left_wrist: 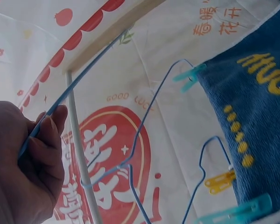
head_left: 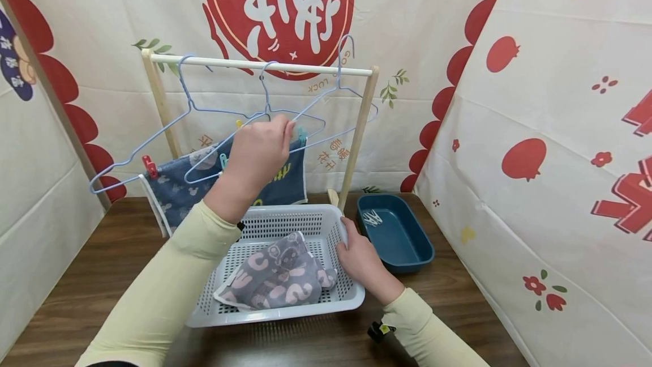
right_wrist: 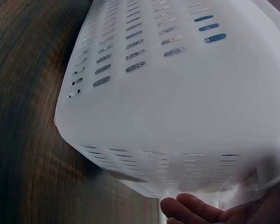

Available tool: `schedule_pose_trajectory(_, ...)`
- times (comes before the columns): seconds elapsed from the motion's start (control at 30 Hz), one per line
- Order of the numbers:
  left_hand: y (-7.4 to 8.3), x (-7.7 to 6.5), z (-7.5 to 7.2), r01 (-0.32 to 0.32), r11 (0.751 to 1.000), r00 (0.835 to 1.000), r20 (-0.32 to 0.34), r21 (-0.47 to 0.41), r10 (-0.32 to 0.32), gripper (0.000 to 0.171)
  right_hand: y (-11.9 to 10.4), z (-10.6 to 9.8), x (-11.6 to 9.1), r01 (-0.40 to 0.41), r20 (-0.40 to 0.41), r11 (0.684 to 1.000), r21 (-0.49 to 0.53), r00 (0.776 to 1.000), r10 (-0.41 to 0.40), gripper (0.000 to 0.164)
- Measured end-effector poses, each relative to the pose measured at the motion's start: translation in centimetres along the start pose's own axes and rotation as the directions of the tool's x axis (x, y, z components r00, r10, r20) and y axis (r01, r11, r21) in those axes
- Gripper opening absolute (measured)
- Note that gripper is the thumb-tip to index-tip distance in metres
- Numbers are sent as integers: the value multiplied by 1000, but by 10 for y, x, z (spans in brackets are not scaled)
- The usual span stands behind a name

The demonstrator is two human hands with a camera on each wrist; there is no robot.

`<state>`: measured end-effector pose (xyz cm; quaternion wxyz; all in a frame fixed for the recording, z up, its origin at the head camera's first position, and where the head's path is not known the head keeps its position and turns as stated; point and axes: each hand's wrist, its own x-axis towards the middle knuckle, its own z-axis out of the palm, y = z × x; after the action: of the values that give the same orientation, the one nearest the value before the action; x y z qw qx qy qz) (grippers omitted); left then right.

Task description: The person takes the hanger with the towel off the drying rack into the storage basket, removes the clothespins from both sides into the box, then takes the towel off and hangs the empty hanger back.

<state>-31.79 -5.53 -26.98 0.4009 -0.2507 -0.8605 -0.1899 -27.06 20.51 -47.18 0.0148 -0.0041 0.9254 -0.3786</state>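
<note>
At the centre of the scene, a person's left grip is closed firmly, fingers curled round the left shoulder of a blue hanger. The hook of this hanger stands above the right part of a white rod; whether the two touch cannot be told. Lower and to the right, the right grip is closed on the right rim of a white basket, thumb to the inside. Within the basket lies a crumpled grey towel with a pink pattern. Beyond, a left hanger and a middle hanger hook over the rod. A navy towel hangs at the far left, a red clip fastening its left corner to the left hanger; teal and yellow clips sit along its edge. Right of the basket, a dark blue tray holds white clips at its far end. Basket and tray rest on a brown worktop; printed cream cloth forms the background.
</note>
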Motion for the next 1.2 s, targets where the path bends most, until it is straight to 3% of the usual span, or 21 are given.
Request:
schedule_pose_trajectory(0.23,15,7,14,24,997,999,30,77,-26,36,0,0,1,0,4,1000,9,1000,0,65)
schedule_pose_trajectory(0.43,24,10,23,5,988,997,70,155,-16,36,1,0,0,8,5,1000,8,1000,-8,65)
schedule_pose_trajectory(0.6,26,8,32,7,989,995,93,149,-21,32,1,0,0,4,7,1000,13,1000,-4,65)
schedule_pose_trajectory(0.97,29,3,50,-15,983,998,64,183,4,35,2,0,-2,5,-7,1000,3,1000,-5,65)
schedule_pose_trajectory(1.2,31,-5,59,3,989,990,137,148,-24,29,3,0,0,7,3,1000,19,1000,-7,65)
